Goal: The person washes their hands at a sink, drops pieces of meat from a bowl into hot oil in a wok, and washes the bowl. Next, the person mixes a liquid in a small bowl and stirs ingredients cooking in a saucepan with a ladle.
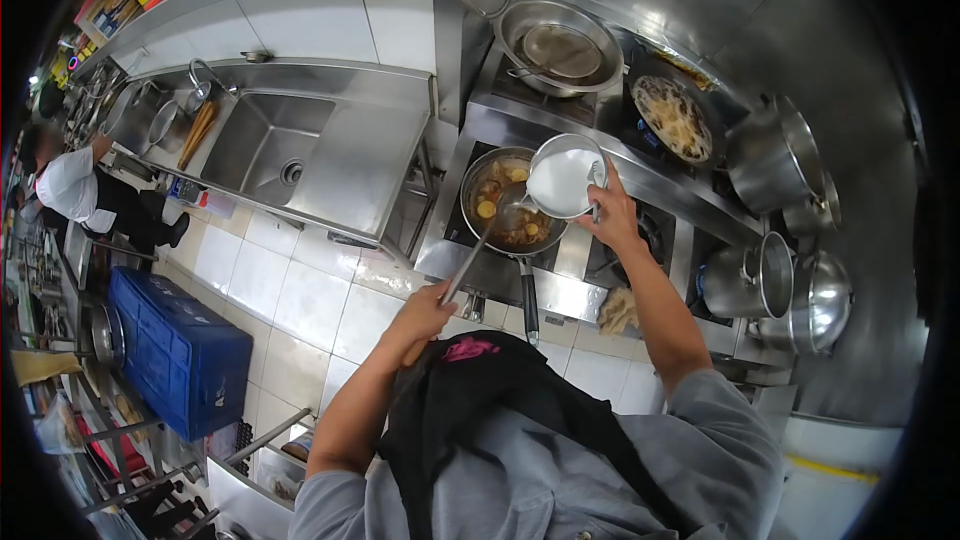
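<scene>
My left hand (422, 314) is closed around the handle of a long metal ladle (473, 265). The ladle's head rests in a frying pan (529, 285) on the stove, among brown sauce with yellow round slices (487, 209). In my right hand (611, 212) is a round metal bowl (577, 142) with white contents (558, 180), tilted over the pan's right side. A fork-like utensil (597, 180) stands at the bowl's right edge, by my fingers. Whether the white contents are flowing out cannot be made out.
Behind the pan sits a wide metal basin (510, 25) with a strainer. A dark pan holds frothy frying food (672, 118). Large pots (765, 160) stand right; a crumpled cloth (617, 311) lies on the stove front. Left are a sink (262, 145), a blue crate (185, 350) and another person (85, 190).
</scene>
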### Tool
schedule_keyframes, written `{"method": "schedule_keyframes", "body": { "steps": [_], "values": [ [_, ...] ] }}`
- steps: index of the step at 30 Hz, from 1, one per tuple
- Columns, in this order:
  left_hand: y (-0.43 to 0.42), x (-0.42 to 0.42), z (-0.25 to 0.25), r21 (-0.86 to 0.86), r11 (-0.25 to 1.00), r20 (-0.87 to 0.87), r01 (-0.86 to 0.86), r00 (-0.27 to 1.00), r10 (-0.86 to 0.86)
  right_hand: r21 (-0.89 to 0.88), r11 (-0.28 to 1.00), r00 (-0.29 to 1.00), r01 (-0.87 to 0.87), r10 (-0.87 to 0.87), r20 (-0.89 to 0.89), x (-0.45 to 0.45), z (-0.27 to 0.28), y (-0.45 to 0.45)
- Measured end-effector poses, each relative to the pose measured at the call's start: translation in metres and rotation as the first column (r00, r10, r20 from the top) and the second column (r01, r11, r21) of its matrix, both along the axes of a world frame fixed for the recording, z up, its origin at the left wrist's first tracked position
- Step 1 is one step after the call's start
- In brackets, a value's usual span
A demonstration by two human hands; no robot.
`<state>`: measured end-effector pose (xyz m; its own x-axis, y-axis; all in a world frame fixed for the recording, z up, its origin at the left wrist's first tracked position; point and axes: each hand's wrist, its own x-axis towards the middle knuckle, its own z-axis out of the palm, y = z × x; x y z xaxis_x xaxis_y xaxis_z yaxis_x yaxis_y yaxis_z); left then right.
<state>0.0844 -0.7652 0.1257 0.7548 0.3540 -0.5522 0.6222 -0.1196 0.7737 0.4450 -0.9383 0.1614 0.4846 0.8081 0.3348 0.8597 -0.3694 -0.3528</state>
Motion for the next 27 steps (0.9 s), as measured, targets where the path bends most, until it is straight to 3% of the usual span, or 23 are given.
{"method": "schedule_keyframes", "body": {
  "steps": [2,3,4,6,7,8,9,13,15,16,17,18,19,20,21,22,26,27],
  "values": [
    [0.004,-0.004,0.003,0.113,0.993,-0.022,-0.038,0.999,0.041,-0.022,1.000,1.000,0.013,-0.013,-0.024,-0.001,0.001,-0.001],
    [0.004,-0.003,-0.033,0.374,0.927,0.162,-0.030,0.986,-0.034,-0.044,0.999,0.999,0.016,-0.018,-0.044,-0.001,0.002,0.000],
    [0.004,0.004,-0.062,0.375,0.927,0.162,-0.031,0.986,-0.032,-0.043,0.999,0.999,0.014,-0.016,-0.045,-0.003,0.004,0.000],
    [-0.003,0.025,-0.083,0.604,0.776,0.441,-0.183,0.888,-0.134,-0.062,0.998,0.995,0.026,-0.032,-0.096,-0.004,0.007,0.001],
    [-0.007,0.027,-0.078,0.602,0.776,0.443,-0.188,0.887,-0.129,-0.064,0.998,0.995,0.022,-0.028,-0.094,-0.005,0.006,0.001],
    [-0.011,0.029,-0.040,0.356,0.928,0.291,-0.108,0.957,-0.001,-0.045,0.999,0.999,0.012,-0.014,-0.043,-0.004,0.004,0.000],
    [-0.013,0.029,-0.017,0.065,0.995,0.096,-0.077,0.993,0.071,-0.024,1.000,1.000,0.003,-0.002,0.007,-0.003,0.002,0.000],
    [0.005,-0.004,-0.011,-0.022,0.999,0.024,-0.034,0.999,0.034,0.001,1.000,1.000,0.003,-0.003,-0.016,-0.001,-0.002,-0.001],
    [0.009,-0.007,0.011,0.115,0.993,-0.011,-0.031,0.999,0.032,-0.023,1.000,1.000,0.010,-0.010,-0.010,-0.003,0.000,-0.001],
    [0.008,-0.005,-0.016,0.115,0.993,-0.014,-0.032,0.999,0.034,-0.023,1.000,1.000,0.008,-0.009,-0.012,-0.005,0.002,-0.001],
    [0.006,0.001,-0.066,0.406,0.909,0.236,-0.094,0.972,-0.005,-0.050,0.998,0.998,0.029,-0.032,-0.062,-0.007,0.005,-0.001],
    [0.003,0.007,-0.102,0.633,0.742,0.447,-0.222,0.887,-0.116,-0.078,0.996,0.992,0.047,-0.056,-0.109,-0.008,0.007,0.001],
    [-0.001,0.017,-0.113,0.657,0.705,0.508,-0.267,0.847,-0.153,-0.079,0.996,0.993,0.042,-0.050,-0.108,-0.007,0.006,0.000],
    [-0.006,0.021,-0.088,0.655,0.705,0.510,-0.272,0.847,-0.147,-0.064,0.997,0.996,0.032,-0.037,-0.084,-0.006,0.004,0.000],
    [-0.013,0.022,-0.039,0.400,0.906,0.323,-0.141,0.946,0.005,-0.048,0.999,0.998,0.022,-0.025,-0.059,-0.005,0.003,0.000],
    [-0.015,0.022,-0.011,0.067,0.995,0.079,-0.078,0.994,0.072,-0.047,0.999,0.998,0.020,-0.022,-0.057,-0.005,0.003,0.000],
    [0.003,-0.011,0.003,0.037,0.998,-0.034,-0.044,0.998,0.046,-0.030,0.999,0.997,0.031,-0.032,-0.067,-0.005,0.002,-0.003],
    [0.005,-0.012,0.003,0.101,0.994,-0.037,-0.042,0.998,0.046,-0.031,0.999,0.997,0.031,-0.033,-0.068,-0.005,0.001,-0.004]
  ]
}}
